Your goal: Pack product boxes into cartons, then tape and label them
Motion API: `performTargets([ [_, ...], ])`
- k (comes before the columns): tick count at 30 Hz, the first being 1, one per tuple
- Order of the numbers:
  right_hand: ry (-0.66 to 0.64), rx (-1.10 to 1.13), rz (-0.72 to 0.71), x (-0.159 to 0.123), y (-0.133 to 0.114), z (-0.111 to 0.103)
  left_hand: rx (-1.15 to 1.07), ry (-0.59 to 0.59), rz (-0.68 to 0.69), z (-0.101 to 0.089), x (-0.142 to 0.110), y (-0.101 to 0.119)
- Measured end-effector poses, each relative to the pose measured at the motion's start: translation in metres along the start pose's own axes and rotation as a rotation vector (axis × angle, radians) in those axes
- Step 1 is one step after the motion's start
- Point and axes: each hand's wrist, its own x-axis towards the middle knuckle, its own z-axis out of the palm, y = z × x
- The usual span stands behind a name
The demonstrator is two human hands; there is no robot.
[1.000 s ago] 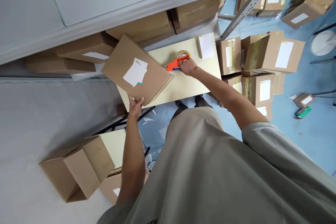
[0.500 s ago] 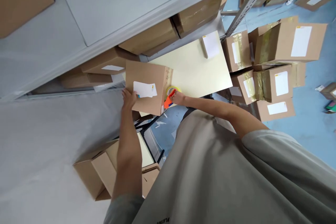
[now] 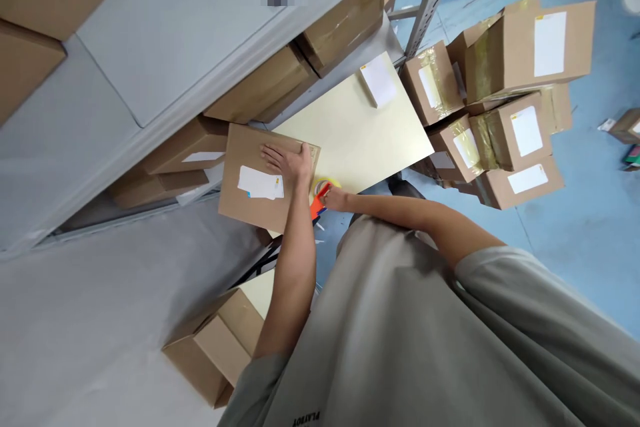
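A brown cardboard box (image 3: pixel 250 147) lies on the cream tabletop (image 3: pixel 345 120), with white label sheets (image 3: pixel 260 183) on its upper face. My left hand (image 3: pixel 291 161) rests on that face near its right side, fingers stretched out and pointing left. Beside the box's right edge, my right hand (image 3: pixel 336 198) is closed on an orange tape dispenser (image 3: pixel 319 203) loaded with a roll of yellowish tape. The dispenser sits close against the box; whether it touches the box I cannot tell. A stack of white labels (image 3: pixel 380 82) stands at the table's far end.
Grey shelving (image 3: pixel 150 67) runs along the left and back, with cartons (image 3: pixel 345 23) under its upper shelf. Several taped, labelled boxes (image 3: pixel 520 127) are piled on the blue floor to the right. An open carton (image 3: pixel 215 350) is at lower left.
My left hand has moved from the box's left edge rightward onto its upper face. My right hand still holds the tape dispenser by the box. The camera view has turned somewhat.
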Motion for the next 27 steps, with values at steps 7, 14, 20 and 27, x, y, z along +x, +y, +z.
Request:
performTargets([
  [7,0.221,-0.142,0.368,-0.092,0.132,-0.017,0.089,-0.016,0.093,0.000,-0.013,-0.004],
  [14,0.335,-0.245,0.321,-0.075,0.162,-0.048,0.023,-0.220,0.312,0.002,-0.056,-0.003],
  [20,0.248,-0.311,0.205,-0.063,0.145,-0.033,-0.028,-0.376,0.364,-0.009,-0.089,-0.017],
  [27,0.124,-0.329,0.077,-0.044,0.100,-0.015,0.073,-0.403,0.351,-0.040,-0.126,-0.053],
])
